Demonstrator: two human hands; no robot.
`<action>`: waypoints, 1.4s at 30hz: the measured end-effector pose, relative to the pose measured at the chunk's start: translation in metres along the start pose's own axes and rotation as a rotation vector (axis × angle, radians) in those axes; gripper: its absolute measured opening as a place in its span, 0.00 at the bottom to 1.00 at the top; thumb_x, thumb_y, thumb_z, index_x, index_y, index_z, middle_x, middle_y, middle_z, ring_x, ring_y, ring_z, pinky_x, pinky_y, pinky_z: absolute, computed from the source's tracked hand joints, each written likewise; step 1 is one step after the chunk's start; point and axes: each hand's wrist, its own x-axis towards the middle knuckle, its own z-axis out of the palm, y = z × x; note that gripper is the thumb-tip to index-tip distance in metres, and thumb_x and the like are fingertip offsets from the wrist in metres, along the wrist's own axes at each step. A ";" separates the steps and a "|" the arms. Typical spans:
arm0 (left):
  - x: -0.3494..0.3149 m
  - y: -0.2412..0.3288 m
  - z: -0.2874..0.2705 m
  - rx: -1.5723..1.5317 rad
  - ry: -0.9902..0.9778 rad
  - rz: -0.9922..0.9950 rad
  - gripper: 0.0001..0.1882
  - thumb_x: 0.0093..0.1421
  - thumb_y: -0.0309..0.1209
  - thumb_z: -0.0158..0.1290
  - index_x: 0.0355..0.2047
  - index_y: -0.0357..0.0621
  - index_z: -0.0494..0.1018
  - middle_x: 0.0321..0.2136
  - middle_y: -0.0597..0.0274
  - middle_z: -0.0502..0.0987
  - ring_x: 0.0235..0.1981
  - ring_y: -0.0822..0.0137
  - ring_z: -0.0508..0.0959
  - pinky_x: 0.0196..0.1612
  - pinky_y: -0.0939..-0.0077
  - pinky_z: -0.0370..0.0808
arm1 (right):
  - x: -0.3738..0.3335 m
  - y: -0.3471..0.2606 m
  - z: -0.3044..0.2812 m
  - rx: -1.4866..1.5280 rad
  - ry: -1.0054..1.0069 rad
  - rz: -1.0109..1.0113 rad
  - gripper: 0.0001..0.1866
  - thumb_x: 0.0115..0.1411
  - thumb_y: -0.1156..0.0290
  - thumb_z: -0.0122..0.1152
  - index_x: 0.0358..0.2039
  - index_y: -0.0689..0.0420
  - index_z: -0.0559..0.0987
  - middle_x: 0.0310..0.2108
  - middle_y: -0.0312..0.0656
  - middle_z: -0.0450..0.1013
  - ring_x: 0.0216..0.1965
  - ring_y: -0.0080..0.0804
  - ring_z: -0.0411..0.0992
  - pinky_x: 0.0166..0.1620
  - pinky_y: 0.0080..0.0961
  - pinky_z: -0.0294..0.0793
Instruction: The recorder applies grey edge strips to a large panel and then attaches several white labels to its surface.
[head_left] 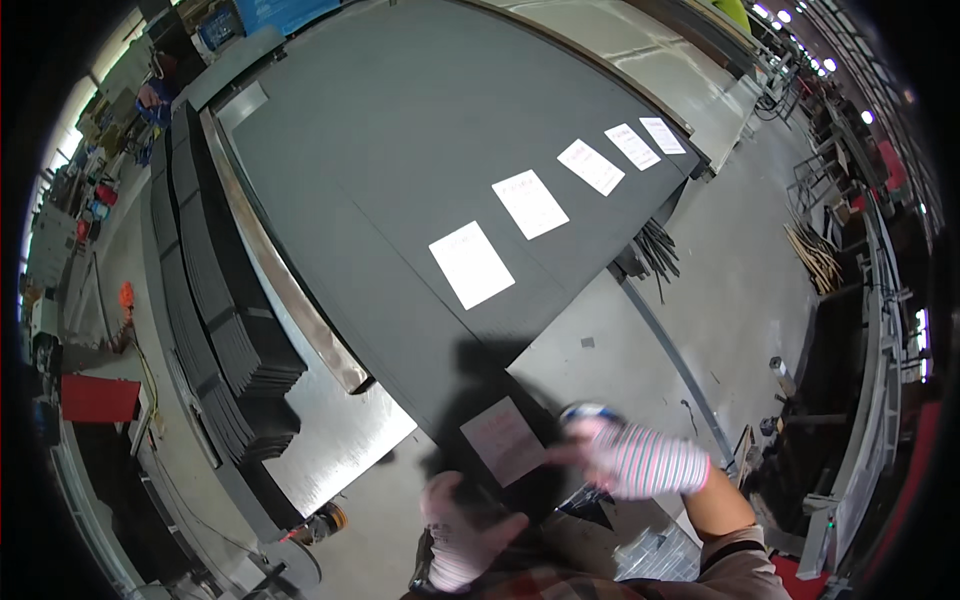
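Observation:
A white paper sheet [503, 441] with faint reddish print lies on the near end of a dark grey panel [330, 150], close to me and in shadow. My left hand [465, 535], in a pale glove, is beside that sheet's near left side, fingers apart and somewhat blurred, with nothing seen in it. From the right comes my right hand [630, 458] in a striped knit glove, one fingertip at the sheet's right edge. Its other fingers close about a round thing with a white-and-blue rim [588, 410], mostly hidden by the hand.
Several more white sheets [471, 265] lie in a row along the panel's right side. Stacked black folded strips [225, 300] stand to the left, beside a metal rail [280, 270]. Dark strips [657, 250] hang below the panel's right edge. Plastic-wrapped material [655, 555] sits near my right forearm.

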 end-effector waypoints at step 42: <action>0.017 -0.070 0.045 -0.803 -0.541 -0.507 0.31 0.51 0.36 0.64 0.51 0.34 0.67 0.43 0.57 0.76 0.44 0.65 0.76 0.50 0.72 0.72 | 0.041 0.105 0.033 -0.407 0.180 0.684 0.14 0.61 0.56 0.53 0.26 0.50 0.79 0.24 0.44 0.76 0.30 0.45 0.76 0.38 0.39 0.73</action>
